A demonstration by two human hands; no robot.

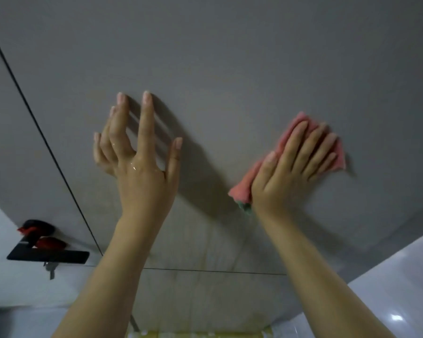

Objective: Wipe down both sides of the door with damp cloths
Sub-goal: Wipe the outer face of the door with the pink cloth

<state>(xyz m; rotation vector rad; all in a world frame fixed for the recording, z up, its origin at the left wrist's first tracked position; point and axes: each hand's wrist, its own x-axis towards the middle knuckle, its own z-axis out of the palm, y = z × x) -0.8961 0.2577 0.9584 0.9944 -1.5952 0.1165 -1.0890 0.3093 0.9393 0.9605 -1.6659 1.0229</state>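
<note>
Right hand [288,172] flat on the pink cloth [303,132], pinning it to the grey door [230,57]; left hand [137,152] spread wide, holding nothing, fingertips braced on the panel.

I'm watching the cloth high on the door face, right of centre, with a bunched tail hanging out below the heel of the palm. My worry: it's held by pressure alone, no curl of the fingers, so a quick sweep could let it slide out and drop. The left hand glistens wet, and on this smooth panel that brace may slip. Down at the left sits the dark handle [47,254] with what looks like a key [50,270] under it; a low, wide stroke could snag there. Faint streaks below the hands suggest drips.
</note>
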